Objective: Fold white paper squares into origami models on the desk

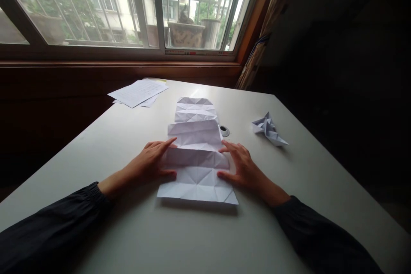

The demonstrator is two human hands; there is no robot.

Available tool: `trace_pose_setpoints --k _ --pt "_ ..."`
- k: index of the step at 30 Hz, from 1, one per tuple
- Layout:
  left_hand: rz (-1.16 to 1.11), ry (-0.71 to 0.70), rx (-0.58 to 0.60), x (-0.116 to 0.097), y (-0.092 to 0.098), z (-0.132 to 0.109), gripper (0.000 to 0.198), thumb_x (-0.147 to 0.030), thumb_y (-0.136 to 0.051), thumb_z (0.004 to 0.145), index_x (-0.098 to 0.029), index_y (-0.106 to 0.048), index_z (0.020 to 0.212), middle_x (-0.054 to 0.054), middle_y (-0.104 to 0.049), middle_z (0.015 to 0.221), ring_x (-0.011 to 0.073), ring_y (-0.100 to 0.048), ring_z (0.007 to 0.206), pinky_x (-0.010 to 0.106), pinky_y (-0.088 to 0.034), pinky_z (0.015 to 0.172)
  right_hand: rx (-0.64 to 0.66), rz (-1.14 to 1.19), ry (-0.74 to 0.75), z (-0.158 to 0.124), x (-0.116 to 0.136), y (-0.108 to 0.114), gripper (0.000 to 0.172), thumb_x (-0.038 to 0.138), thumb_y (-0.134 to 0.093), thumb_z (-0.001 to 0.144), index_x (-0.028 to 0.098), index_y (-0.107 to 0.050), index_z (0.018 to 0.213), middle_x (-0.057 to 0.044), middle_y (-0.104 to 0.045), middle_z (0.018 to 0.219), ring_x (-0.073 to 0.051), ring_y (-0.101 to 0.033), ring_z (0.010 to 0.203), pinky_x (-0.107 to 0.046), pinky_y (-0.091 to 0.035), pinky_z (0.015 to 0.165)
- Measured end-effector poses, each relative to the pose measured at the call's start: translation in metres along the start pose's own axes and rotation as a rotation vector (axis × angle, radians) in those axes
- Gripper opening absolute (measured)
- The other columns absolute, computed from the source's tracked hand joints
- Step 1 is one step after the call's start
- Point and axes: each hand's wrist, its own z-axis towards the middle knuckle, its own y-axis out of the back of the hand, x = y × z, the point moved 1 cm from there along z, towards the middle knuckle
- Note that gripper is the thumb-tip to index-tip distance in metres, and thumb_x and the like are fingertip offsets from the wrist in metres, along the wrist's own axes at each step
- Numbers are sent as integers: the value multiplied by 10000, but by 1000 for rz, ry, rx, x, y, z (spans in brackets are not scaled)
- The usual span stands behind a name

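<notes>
A white sheet of paper [196, 177], marked with many crossing creases, stands in raised pleats on the table in front of me. My left hand [154, 158] is at its left edge, thumb on the near panel and index finger stretched along a farther fold. At the right edge, my right hand [242, 162] holds it the same way, thumb near and fingertips beyond a ridge. Both hands grip the paper from the sides; some fingertips are hidden behind the folds. Just beyond lies another creased white paper part [195, 111]; whether it joins the held sheet I cannot tell.
A folded paper figure [269, 129] with pointed ends lies to the right on the white table [128, 222]. Behind the creased paper is a round cable hole [224, 130]. Printed sheets [138, 93] are stacked at the far left edge, below a barred window [141, 8].
</notes>
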Motion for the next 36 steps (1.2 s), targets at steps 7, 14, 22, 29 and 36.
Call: trace_pose_setpoints --k 7,14,22,29,36 --pt "-300 16 -121 -10 7 2 402 -358 -647 936 -254 -598 1322 46 -730 1047 212 -691 992 387 -501 990 -111 84 60 4 9 11 517 357 -710 892 221 -555 1366 -86 -662 1006 -315 -592 1092 -543 -439 1031" --pt "-873 217 -67 -19 13 6 261 -401 -670 924 -156 -684 1013 67 -692 910 199 -679 838 291 -555 725 -131 524 -74 12 20 27 137 351 -718 896 229 -683 949 -85 -690 1049 -298 -610 1149 -473 -511 984" --pt "-925 423 -303 -28 16 18 691 -444 -740 849 -330 -405 1443 32 -674 1037 146 -677 701 237 -538 575 -298 945 -533 19 32 26 486 482 -733 865 234 -547 1239 -49 -744 930 -220 -704 784 -316 -559 640" --pt "-132 128 -112 -12 4 11 286 -477 -600 930 -257 -748 1037 85 -696 1142 250 -648 976 406 -542 889 -30 199 -302 15 18 5 448 456 -678 888 246 -643 1282 -115 -679 1242 -302 -655 1083 -487 -525 961" --pt "73 93 -49 -18 8 4 546 -602 -614 885 -284 -660 1326 106 -639 1302 338 -537 1206 509 -476 1027 63 -183 -220 1 20 0 569 556 -583 931 268 -571 1421 -156 -507 1491 -388 -455 1351 -596 -405 1063"
